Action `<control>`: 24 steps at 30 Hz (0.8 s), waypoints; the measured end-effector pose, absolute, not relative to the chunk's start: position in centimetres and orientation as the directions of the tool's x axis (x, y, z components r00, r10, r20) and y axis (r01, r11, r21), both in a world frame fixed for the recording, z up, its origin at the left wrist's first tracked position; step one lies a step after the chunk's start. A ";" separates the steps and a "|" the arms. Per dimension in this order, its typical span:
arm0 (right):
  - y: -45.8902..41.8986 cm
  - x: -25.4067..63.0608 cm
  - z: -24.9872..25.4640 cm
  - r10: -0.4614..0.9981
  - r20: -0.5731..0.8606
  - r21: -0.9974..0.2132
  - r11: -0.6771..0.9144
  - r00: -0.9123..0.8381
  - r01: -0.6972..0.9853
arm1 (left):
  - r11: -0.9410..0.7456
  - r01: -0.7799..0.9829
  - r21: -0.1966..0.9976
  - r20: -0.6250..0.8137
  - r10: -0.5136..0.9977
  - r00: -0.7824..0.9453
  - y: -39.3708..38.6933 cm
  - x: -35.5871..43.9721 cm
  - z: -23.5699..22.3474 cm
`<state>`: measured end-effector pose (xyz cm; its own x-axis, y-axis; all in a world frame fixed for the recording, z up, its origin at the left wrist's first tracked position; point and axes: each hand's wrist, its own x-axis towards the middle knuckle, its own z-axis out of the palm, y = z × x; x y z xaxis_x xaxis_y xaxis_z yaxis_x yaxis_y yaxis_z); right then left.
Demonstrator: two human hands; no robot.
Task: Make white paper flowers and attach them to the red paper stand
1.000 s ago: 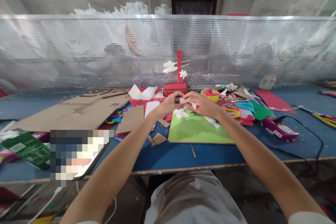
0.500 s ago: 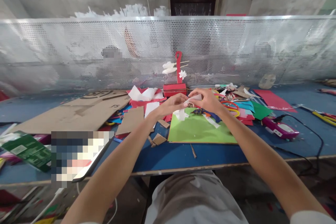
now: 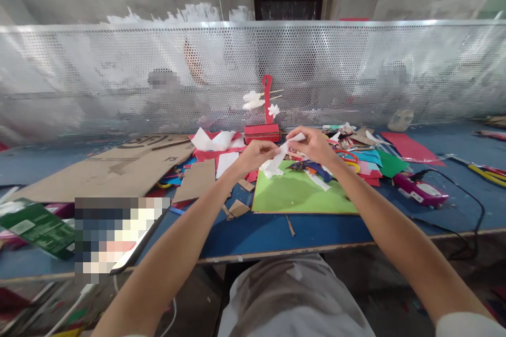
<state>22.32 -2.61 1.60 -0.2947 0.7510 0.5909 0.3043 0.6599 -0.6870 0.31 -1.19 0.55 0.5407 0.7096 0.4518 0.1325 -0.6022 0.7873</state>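
Note:
A white paper strip (image 3: 282, 154) is stretched slantwise between my hands above the green sheet (image 3: 300, 200). My left hand (image 3: 259, 155) pinches its left edge, fingers bent. My right hand (image 3: 312, 143) grips the strip near its upper end, thumb and fingers closed on it. Just beneath lie white paper pieces (image 3: 271, 168), partly covered by the strip. A blue glue gun (image 3: 322, 171) with an orange part rests on the green sheet by my right wrist, next to another white strip (image 3: 317, 181). Behind my hands stands a red box (image 3: 261, 132) with a hooked red upright (image 3: 268, 97) bearing white flower shapes (image 3: 253, 100).
Cardboard sheets (image 3: 114, 168) and a blurred-out screen (image 3: 130, 247) are on the left, beside a green box (image 3: 37, 226). To the right are red paper (image 3: 411, 147), a purple device (image 3: 421, 189) with a black cable, and yellow-handled pliers (image 3: 488, 174). A perforated metal screen (image 3: 221, 63) runs behind.
The paper strip has turned from nearly level to a steeper slant, and more of it shows. My hands have moved slightly apart, the right one a little up.

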 end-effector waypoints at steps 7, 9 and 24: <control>-2.4 22.2 1.5 0.754 0.582 -0.723 0.651 -0.306 0.230 | -0.602 0.153 0.784 0.442 0.714 0.543 -1.5 0.5 0.6; -2.2 22.2 1.3 0.765 0.564 -0.738 0.636 -0.311 0.226 | -0.607 0.158 0.779 0.448 0.714 0.538 -1.7 0.5 0.7; -2.6 21.9 1.0 0.751 0.533 -0.742 0.636 -0.390 0.211 | -0.632 0.202 0.748 0.486 0.730 0.482 -1.8 0.9 0.4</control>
<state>21.88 -2.62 0.96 -0.3899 0.7511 0.5327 0.2112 0.6360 -0.7422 0.95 -1.80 0.37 0.4815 0.7296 0.4857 0.2022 -0.6317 0.7484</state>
